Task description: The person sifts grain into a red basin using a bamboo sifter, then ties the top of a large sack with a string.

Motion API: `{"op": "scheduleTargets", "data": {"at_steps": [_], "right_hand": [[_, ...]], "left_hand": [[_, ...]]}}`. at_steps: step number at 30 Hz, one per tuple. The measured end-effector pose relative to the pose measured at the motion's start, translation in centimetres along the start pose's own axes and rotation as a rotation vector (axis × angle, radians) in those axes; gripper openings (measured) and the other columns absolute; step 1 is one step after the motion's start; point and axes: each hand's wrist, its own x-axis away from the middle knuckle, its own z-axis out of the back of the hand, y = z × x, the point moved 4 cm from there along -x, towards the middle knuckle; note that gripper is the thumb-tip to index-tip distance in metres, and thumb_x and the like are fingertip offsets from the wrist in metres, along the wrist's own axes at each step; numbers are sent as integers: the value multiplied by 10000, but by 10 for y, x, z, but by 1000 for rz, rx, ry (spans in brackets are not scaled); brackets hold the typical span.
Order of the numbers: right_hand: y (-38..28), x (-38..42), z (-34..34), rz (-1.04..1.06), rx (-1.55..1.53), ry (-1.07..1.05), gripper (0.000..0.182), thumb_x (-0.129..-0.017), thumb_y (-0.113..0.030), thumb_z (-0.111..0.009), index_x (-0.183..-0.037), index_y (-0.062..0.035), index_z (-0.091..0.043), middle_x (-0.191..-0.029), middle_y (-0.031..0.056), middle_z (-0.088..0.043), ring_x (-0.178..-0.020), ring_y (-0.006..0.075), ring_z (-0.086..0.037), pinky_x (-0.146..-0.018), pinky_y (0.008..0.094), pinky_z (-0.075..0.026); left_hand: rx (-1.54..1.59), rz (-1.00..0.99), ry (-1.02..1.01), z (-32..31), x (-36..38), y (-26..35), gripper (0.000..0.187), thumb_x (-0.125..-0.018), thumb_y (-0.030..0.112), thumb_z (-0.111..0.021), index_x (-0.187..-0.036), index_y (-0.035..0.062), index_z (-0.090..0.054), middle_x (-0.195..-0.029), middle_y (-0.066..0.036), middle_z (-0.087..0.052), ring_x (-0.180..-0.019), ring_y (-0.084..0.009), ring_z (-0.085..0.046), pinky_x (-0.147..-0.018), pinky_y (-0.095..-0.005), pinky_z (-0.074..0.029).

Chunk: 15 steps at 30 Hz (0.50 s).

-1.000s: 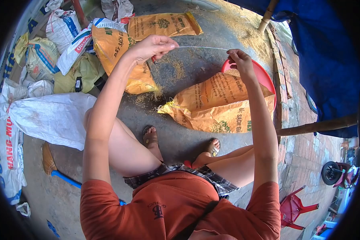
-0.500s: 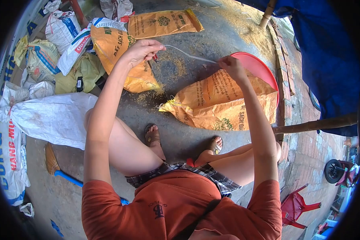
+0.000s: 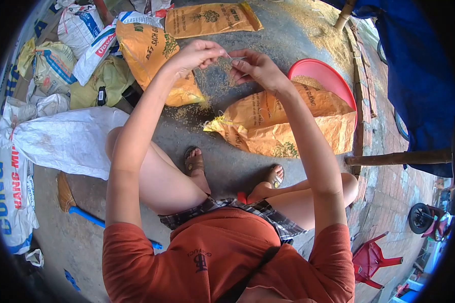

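Observation:
Both hands are raised close together over the grey floor. My left hand [image 3: 199,54] is closed, its thumb and forefinger pinching a thin white string [image 3: 231,56]. Right beside it, my right hand [image 3: 255,69] has its thumb and forefinger closed on the same string, which shows only as a short piece between the fingertips. Below my right hand lies an open orange bag [image 3: 268,123] with black print. Another orange bag [image 3: 149,48], filled, leans to the left of my left hand. A flat orange bag [image 3: 212,19] lies beyond the hands.
A red basin [image 3: 323,70] holding grain sits behind the open bag. Spilled grain [image 3: 323,43] covers floor at the back. White sacks [image 3: 65,136] are at the left, with a blue-handled broom [image 3: 86,214]. A wooden pole [image 3: 399,158] and red stool [image 3: 373,260] are at the right.
My right hand has moved left and up, and my left hand slightly right, so they now nearly meet. The string, earlier stretched between them, now shows only a short length.

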Motion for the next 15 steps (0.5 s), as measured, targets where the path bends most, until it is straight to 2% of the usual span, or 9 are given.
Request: {"op": "scheduleTargets", "data": {"at_steps": [2,5,7,8,10,11,13,14,15], "right_hand": [[11,1,12,-43,35,74,207,-799,-155,-515,-905,23,-522,-668,39,-545,-573,87,-514,-524,205,-452],[20,5,19,-87,62,32,166,-805,-183,-513,-854,-27,-542,-659,-5,-527,-567,60,-506,-550,192,-448],[24,7,17,-101,74,56,161,-802,-183,-518,-837,-28,-544,-649,-9,-525,-555,57,-502,-536,188,-446],[25,7,16,-108,89,80,157,-799,-183,-523,-820,-30,-547,-639,-13,-523,-543,53,-499,-523,184,-444],[24,8,12,-100,86,76,152,-800,-182,-522,-814,-32,-546,-637,-14,-523,-537,52,-498,-519,183,-443],[24,7,10,-87,84,77,148,-800,-180,-521,-808,-34,-545,-635,-15,-523,-532,52,-496,-515,181,-443],[25,6,8,-94,78,71,146,-801,-178,-520,-820,-35,-541,-635,-15,-523,-531,52,-496,-515,180,-443],[25,6,7,-100,73,67,145,-801,-176,-520,-833,-35,-537,-636,-15,-523,-531,52,-496,-516,178,-443],[26,6,6,-100,72,67,145,-801,-176,-520,-833,-35,-537,-636,-15,-523,-531,52,-496,-516,178,-443]], "left_hand": [[-1,-1,27,8,-2,-13,155,-788,191,-515,-788,50,-577,-625,38,-496,-523,-13,-385,-455,-148,-289],[57,16,20,11,-1,-20,136,-796,167,-501,-787,46,-564,-690,11,-532,-563,-28,-417,-514,-159,-332],[279,57,-61,3,-1,-23,135,-788,170,-516,-820,44,-551,-740,-8,-541,-611,-60,-461,-544,-184,-362],[283,60,-58,2,-1,-24,135,-788,170,-516,-820,44,-551,-740,-8,-541,-611,-60,-461,-544,-184,-362],[427,2,-102,-2,-2,-20,157,-783,165,-523,-865,32,-538,-798,-44,-551,-730,-119,-519,-633,-237,-408],[427,2,-99,-2,-2,-20,157,-783,165,-523,-865,32,-538,-798,-44,-551,-730,-119,-519,-633,-237,-408],[545,-23,-121,-6,-2,-17,186,-781,163,-521,-895,16,-533,-906,-107,-555,-895,-180,-515,-745,-290,-414],[545,-22,-122,-9,-2,-15,186,-781,163,-521,-895,16,-533,-906,-107,-555,-895,-180,-515,-745,-290,-414],[608,-55,-164,-12,-1,-11,205,-782,167,-517,-912,8,-530,-955,-133,-541,-955,-197,-489,-806,-306,-389]]}}
